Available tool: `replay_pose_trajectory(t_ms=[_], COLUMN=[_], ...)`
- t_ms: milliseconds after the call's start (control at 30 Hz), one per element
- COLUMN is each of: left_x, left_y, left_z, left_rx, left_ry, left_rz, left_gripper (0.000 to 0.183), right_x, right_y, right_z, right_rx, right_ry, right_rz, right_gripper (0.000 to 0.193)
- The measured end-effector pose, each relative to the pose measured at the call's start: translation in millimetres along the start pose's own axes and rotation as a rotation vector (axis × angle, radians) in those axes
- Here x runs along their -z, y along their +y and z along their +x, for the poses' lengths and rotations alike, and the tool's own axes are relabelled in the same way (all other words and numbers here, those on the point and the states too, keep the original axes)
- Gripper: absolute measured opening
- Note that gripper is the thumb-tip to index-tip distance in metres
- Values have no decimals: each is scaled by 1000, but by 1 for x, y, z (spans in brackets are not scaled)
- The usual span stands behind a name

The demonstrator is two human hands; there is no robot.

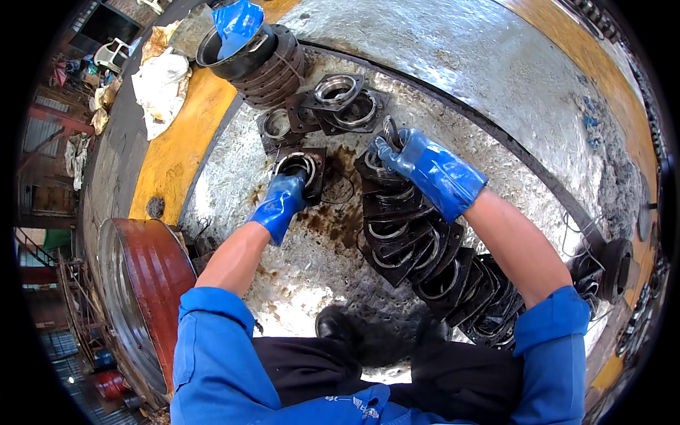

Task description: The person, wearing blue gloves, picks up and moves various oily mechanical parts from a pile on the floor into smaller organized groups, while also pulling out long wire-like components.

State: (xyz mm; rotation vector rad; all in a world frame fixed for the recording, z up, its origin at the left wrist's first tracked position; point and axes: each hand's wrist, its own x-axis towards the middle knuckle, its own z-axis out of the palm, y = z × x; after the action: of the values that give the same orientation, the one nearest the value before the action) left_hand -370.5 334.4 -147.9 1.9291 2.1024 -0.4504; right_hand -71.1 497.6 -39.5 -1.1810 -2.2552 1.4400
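Both hands wear blue rubber gloves. My left hand (pixel 285 197) grips the near rim of a dark square metal flange (pixel 316 170) with a round opening; its fingers reach into the hole and are partly hidden. My right hand (pixel 423 163) is closed around a dark metal ring (pixel 391 130) that stands up between thumb and fingers. It is held over the far end of a long row of black, oily square flanges (pixel 388 230) leaning on one another. Beyond my left hand lie more loose square flanges, one with a shiny ring (pixel 336 90) in its opening.
A pot-like metal container (pixel 244 58) with a blue glove (pixel 239 25) in it stands at the back left, beside stacked rusty round parts (pixel 273 81). A red-brown drum (pixel 152 283) lies at the left. A white cloth (pixel 160 88) lies near the yellow floor stripe (pixel 166 166).
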Motion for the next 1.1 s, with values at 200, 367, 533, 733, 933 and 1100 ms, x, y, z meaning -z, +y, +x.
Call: replay_pose_trajectory(t_ms=[200,367,533,733,933,1100], left_x=[-60,-26,-17,-10,28,4], left_y=[-3,17,17,25,33,-40], left_z=[-42,-23,-21,-33,-25,-31], left_rx=[-111,0,-18,50,201,481], left_ry=[234,-104,-69,-1,6,-62], left_rz=[139,165,64,-68,-526,-1504], left_gripper=[59,79,57,56,58,27], right_x=[1,6,-5,-24,-35,-42], right_y=[0,6,15,14,39,-14], right_z=[-1,-3,6,21,35,27], right_rx=[14,20,27,-4,32,67], right_ry=[-82,-73,-1,-34,2,-122], right_rz=[167,121,119,145,-68,-583], right_gripper=[25,22,29,20,25,16])
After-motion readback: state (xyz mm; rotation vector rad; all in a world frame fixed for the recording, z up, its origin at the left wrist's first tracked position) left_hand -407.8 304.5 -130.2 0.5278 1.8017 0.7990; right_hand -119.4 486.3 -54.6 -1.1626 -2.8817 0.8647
